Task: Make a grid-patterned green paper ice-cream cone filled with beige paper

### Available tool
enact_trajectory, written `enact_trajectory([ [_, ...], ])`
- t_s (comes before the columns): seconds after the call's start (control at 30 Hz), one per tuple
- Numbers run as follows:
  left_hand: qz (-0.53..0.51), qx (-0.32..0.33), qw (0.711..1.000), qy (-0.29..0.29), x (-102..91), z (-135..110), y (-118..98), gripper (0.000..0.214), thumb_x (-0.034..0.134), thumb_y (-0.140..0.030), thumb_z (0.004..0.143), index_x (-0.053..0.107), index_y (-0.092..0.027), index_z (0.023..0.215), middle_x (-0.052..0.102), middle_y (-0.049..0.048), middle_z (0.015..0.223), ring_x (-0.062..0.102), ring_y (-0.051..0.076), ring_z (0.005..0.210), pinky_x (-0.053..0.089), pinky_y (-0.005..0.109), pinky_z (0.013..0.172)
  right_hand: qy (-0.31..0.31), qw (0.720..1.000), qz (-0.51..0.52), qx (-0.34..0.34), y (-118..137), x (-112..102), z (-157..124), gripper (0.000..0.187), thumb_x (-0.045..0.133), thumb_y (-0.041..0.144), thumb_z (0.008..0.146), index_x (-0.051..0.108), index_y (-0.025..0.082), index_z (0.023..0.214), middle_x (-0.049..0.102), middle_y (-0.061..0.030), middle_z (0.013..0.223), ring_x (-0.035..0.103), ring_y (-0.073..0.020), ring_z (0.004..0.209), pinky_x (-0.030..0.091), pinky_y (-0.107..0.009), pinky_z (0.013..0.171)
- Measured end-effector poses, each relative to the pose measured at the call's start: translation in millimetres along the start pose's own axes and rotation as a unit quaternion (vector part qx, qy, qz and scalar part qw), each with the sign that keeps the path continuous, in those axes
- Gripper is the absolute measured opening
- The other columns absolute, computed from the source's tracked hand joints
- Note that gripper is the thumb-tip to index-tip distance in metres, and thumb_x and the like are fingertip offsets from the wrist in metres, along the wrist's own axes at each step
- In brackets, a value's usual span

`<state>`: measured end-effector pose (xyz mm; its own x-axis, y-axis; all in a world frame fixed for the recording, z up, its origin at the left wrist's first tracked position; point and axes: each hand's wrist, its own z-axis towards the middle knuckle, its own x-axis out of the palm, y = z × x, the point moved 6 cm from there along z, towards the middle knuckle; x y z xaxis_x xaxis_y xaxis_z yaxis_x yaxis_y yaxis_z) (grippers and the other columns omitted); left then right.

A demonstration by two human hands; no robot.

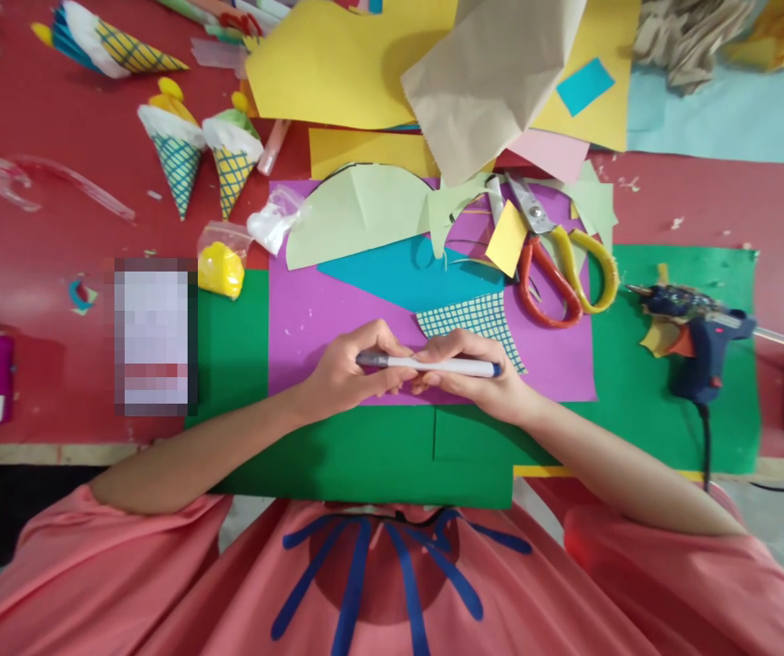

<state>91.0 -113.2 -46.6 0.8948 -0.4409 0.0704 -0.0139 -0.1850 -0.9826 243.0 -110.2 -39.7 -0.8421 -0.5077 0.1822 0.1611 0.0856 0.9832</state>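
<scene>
Between both hands lies a white marker pen (453, 365) with a grey end at left and a dark blue end at right. My left hand (363, 364) pinches its grey end, while my right hand (478, 369) is closed round the white barrel. Just beyond the fingers is a piece of light paper with a blue grid (478, 321), partly covered by my right hand. Behind it rests a blue paper piece (392, 273) on a purple sheet (337, 319). Scissors with red and yellow handles (548, 282) lie beyond my right hand.
A glue gun (703, 355) rests at right, its cord running over the table edge. Small paper cones (177, 164) stand out at upper left, near a bag of yellow clay (221, 269). Brown paper (494, 82) and yellow sheets (337, 64) cover the back. A blurred-out rectangular object (152, 337) is at left.
</scene>
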Motion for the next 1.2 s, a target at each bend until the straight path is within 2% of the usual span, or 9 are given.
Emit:
enact_trajectory([
  [0.33, -0.032, 0.05, 0.998, -0.003, 5.8, 0.2, -5.7, 0.021, 0.069, -0.029, 0.083, 0.051, -0.018, 0.08, 0.068, -0.002, 0.068, 0.065, 0.009, 0.055, 0.05, 0.016, 0.047, 0.008, 0.999, 0.049, 0.023, 0.0, 7.2, 1.2, 0.016, 0.071, 0.025, 0.082, 0.064, 0.015, 0.093, 0.073, -0.0027, 0.085, 0.071, -0.0122, 0.078, 0.057, -0.023, 0.069],
  [0.47, 0.027, 0.083, 0.995, -0.054, -12.7, 8.2, -14.4, 0.018, 0.07, -0.029, 0.083, 0.056, -0.019, 0.084, 0.067, -0.0038, 0.066, 0.06, 0.006, 0.047, 0.046, 0.017, 0.042, 0.004, 1.0, -0.02, 0.008, 11.0, -8.3, 10.2, 0.041, 0.075, 0.04, 0.077, 0.059, 0.019, 0.109, 0.069, -0.0034, 0.096, 0.069, -0.0129, 0.077, 0.057, -0.024, 0.067],
  [0.53, 0.062, 0.109, 0.98, -0.157, -38.5, 12.0, -18.0, 0.013, 0.065, -0.031, 0.088, 0.057, -0.021, 0.089, 0.069, -0.0039, 0.073, 0.064, 0.007, 0.055, 0.049, 0.019, 0.049, -0.036, 0.991, -0.111, -0.057, 24.7, -32.7, 13.2, 0.058, 0.072, 0.048, 0.078, 0.05, 0.023, 0.126, 0.065, -0.0068, 0.11, 0.069, -0.0163, 0.084, 0.058, -0.029, 0.07],
  [0.63, 0.177, 0.182, 0.918, -0.306, -75.6, 13.6, -27.6, 0.015, 0.065, -0.035, 0.089, 0.06, -0.021, 0.093, 0.067, -0.0045, 0.083, 0.066, 0.007, 0.079, 0.053, 0.024, 0.072, -0.13, 0.905, -0.383, -0.132, 45.7, -71.0, 12.4, 0.033, 0.065, 0.039, 0.085, 0.059, 0.025, 0.115, 0.064, -0.0082, 0.117, 0.061, -0.0261, 0.113, 0.05, -0.045, 0.098],
  [0.77, 0.266, 0.23, 0.876, -0.329, -90.6, 20.2, -31.8, 0.043, 0.066, -0.048, 0.086, 0.053, -0.019, 0.115, 0.056, -0.0031, 0.121, 0.048, 0.014, 0.125, 0.038, 0.037, 0.109, -0.07, 0.794, -0.586, -0.148, 46.0, -80.8, 14.2, 0.01, 0.067, 0.029, 0.083, 0.065, 0.025, 0.091, 0.05, -0.0087, 0.141, 0.036, -0.0383, 0.138, 0.031, -0.061, 0.112],
  [0.9, 0.3, 0.243, 0.859, -0.337, -85.4, 18.1, -33.4, 0.057, 0.058, -0.062, 0.085, 0.045, -0.023, 0.125, 0.045, -0.0013, 0.135, 0.033, 0.021, 0.138, 0.029, 0.041, 0.116, -0.035, 0.79, -0.599, -0.127, 34.6, -76.4, 15.8, 0.009, 0.068, 0.025, 0.08, 0.063, 0.022, 0.087, 0.039, -0.0075, 0.15, 0.021, -0.0411, 0.146, 0.022, -0.067, 0.115],
  [1.07, 0.272, 0.291, 0.849, -0.348, -77.6, 8.6, -39.7, 0.042, 0.06, -0.053, 0.089, 0.053, -0.021, 0.116, 0.054, 0.0014, 0.12, 0.05, 0.019, 0.121, 0.043, 0.037, 0.099, -0.068, 0.818, -0.548, -0.162, 48.5, -71.1, 16.1, 0.003, 0.06, 0.024, 0.087, 0.062, 0.025, 0.086, 0.053, -0.0054, 0.136, 0.04, -0.0336, 0.137, 0.034, -0.061, 0.111],
  [1.13, 0.222, 0.284, 0.874, -0.325, -74.6, 8.2, -37.8, 0.028, 0.058, -0.046, 0.091, 0.057, -0.024, 0.108, 0.06, -0.0003, 0.1, 0.06, 0.012, 0.092, 0.048, 0.031, 0.081, -0.145, 0.806, -0.533, -0.213, 63.2, -70.5, 10.4, 0.006, 0.06, 0.025, 0.087, 0.064, 0.027, 0.09, 0.059, -0.0061, 0.123, 0.053, -0.0293, 0.122, 0.047, -0.053, 0.101],
  [1.2, 0.157, 0.223, 0.931, -0.243, -64.8, 14.5, -29.6, 0.022, 0.052, -0.044, 0.094, 0.06, -0.026, 0.101, 0.06, -0.0022, 0.077, 0.059, 0.01, 0.067, 0.049, 0.028, 0.066, -0.214, 0.781, -0.513, -0.285, 73.8, -66.5, -0.1, 0.009, 0.062, 0.026, 0.086, 0.067, 0.03, 0.092, 0.062, -0.0048, 0.099, 0.063, -0.0228, 0.096, 0.054, -0.042, 0.083],
])
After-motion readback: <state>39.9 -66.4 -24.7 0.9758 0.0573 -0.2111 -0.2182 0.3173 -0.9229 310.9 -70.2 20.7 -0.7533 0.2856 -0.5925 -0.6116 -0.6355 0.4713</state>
